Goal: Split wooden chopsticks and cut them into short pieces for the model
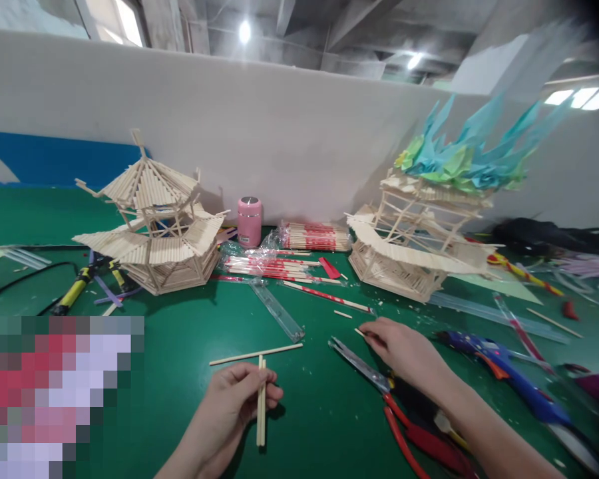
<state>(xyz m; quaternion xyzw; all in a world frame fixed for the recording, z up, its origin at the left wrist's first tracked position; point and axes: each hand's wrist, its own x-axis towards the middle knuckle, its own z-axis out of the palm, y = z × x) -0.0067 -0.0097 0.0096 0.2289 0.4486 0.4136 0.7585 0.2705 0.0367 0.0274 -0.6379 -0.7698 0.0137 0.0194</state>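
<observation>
Between the thumb and fingers of my left hand point(237, 402) several pale wooden sticks point(261, 426) are pinched, standing roughly upright in view. Just beyond that hand, one longer stick point(256, 354) lies across the green table. My right hand point(399, 342) is closed at the fingertips on a short piece of wooden stick point(360, 332), close to the tabletop. Red-handled pliers point(367, 369) lie beside and partly under my right wrist, jaws pointing away from me. Another short stick piece point(343, 314) rests a little beyond the right fingertips.
Stick-built pavilion models stand at left point(152, 246) and right point(404, 259), the right one topped with blue-green paper. Between them are a pink bottle point(249, 223) and packs of chopsticks point(314, 237). A blue glue gun point(509, 372) lies at right. The lower left corner is pixelated.
</observation>
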